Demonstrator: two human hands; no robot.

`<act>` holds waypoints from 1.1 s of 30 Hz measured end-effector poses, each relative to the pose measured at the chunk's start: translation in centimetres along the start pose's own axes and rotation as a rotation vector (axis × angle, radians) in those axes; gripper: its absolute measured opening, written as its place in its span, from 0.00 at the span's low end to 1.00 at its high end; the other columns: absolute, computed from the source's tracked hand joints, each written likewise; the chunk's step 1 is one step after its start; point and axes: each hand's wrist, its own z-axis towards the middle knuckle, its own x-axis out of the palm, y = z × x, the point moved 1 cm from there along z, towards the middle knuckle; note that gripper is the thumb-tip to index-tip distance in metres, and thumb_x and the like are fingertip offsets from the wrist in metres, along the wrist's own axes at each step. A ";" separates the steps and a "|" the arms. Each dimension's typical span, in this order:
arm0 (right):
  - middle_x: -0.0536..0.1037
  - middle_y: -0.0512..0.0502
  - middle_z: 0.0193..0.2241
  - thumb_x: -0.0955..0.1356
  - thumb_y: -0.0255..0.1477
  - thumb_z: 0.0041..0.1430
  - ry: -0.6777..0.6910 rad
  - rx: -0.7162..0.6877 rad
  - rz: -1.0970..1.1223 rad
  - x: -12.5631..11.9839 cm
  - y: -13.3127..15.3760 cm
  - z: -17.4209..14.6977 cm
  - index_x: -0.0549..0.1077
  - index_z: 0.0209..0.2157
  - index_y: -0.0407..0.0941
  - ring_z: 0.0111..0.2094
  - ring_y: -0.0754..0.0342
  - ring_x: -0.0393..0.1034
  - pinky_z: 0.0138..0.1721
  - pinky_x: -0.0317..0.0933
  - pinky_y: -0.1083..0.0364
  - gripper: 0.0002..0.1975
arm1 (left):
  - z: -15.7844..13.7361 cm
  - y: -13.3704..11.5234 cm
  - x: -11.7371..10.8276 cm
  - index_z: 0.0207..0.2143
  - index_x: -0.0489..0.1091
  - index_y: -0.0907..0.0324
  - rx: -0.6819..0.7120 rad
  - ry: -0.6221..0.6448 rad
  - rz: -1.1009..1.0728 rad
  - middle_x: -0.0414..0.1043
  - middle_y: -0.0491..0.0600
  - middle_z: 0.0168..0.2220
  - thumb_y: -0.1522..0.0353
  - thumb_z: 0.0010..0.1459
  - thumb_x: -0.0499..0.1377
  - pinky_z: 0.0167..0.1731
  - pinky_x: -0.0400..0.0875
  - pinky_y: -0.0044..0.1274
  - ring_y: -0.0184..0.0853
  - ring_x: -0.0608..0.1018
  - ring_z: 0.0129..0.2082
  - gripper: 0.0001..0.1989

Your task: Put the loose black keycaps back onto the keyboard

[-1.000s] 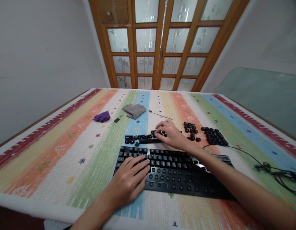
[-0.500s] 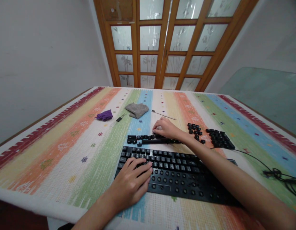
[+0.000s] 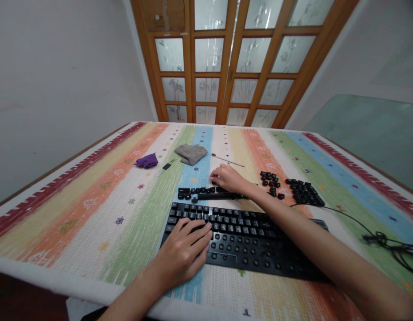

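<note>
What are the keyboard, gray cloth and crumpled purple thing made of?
Keyboard: probably hard plastic, black and slightly shiny, with crisp molded keys. Gray cloth: looks like fabric, dull, with soft folds. Crumpled purple thing: maybe fabric or thin rubber, matte and wrinkled; too small to tell which.

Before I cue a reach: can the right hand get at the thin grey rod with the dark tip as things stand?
Probably yes: the thin grey rod with the dark tip lies just beyond the right hand, with only striped fabric tablecloth between. Whether that hand holds anything is unclear.
</note>
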 end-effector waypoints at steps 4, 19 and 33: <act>0.81 0.36 0.34 0.65 0.26 0.66 -0.020 -0.012 -0.003 -0.1 0.4 0.2 0.79 0.36 0.39 0.40 0.46 0.69 0.43 0.57 0.51 0.11 | 0.0 0.1 0.1 0.50 0.72 0.61 0.008 -0.004 -0.004 0.78 0.54 0.49 0.74 0.64 0.55 0.48 0.70 0.40 0.43 0.77 0.49 0.14; 0.78 0.46 0.34 0.67 0.26 0.66 -0.155 -0.095 0.477 -3.1 6.6 -8.2 0.74 0.39 0.43 0.37 0.54 0.70 0.40 0.61 0.55 0.04 | 1.3 -0.1 -0.4 0.53 0.69 0.60 -0.235 -0.067 -0.124 0.76 0.53 0.46 0.68 0.62 0.62 0.47 0.72 0.37 0.42 0.74 0.46 0.17; 0.79 0.46 0.32 0.70 0.26 0.61 -0.119 -0.140 0.557 -2.2 8.3 -12.6 0.76 0.36 0.43 0.37 0.52 0.69 0.42 0.62 0.52 0.02 | 2.1 -1.4 0.2 0.38 0.72 0.61 -0.260 -0.028 -0.166 0.71 0.48 0.33 0.70 0.64 0.60 0.37 0.67 0.30 0.38 0.70 0.36 0.03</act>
